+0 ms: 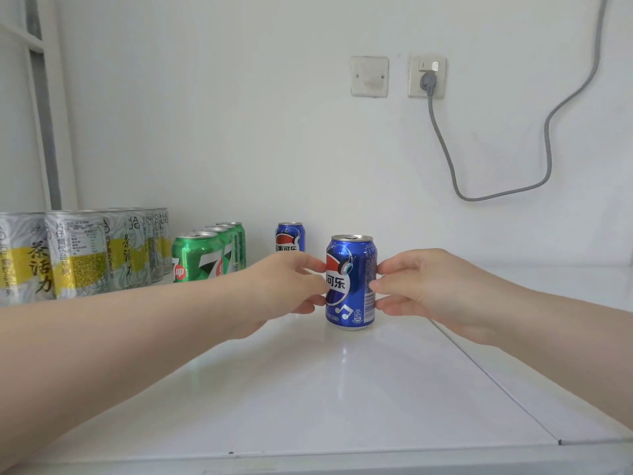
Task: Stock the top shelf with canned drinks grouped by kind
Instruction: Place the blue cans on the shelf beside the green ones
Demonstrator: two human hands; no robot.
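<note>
1. The blue can (351, 282) stood upright on the white shelf (308, 389) between the two hands. Its long axis was vertical, pull-tab end up, logo facing the wearer.
2. The left hand (287, 286) gripped its left side with curled fingertips. The right hand (421, 289) gripped its right side the same way.
3. Bare shelf lay on the near side of both hands and out past the right hand. A panel seam (496, 382) ran under the right hand toward the near edge.
4. A second blue can (290, 236) stood upright just beyond the left hand, near the wall, its lower part hidden by that hand.
5. Left of the left hand stood a row of green cans (195, 257), then silver tea cans (75, 255) farther left.
6. A plugged socket (426, 77) and grey cable (548, 132) sat on the wall above the right hand.
</note>
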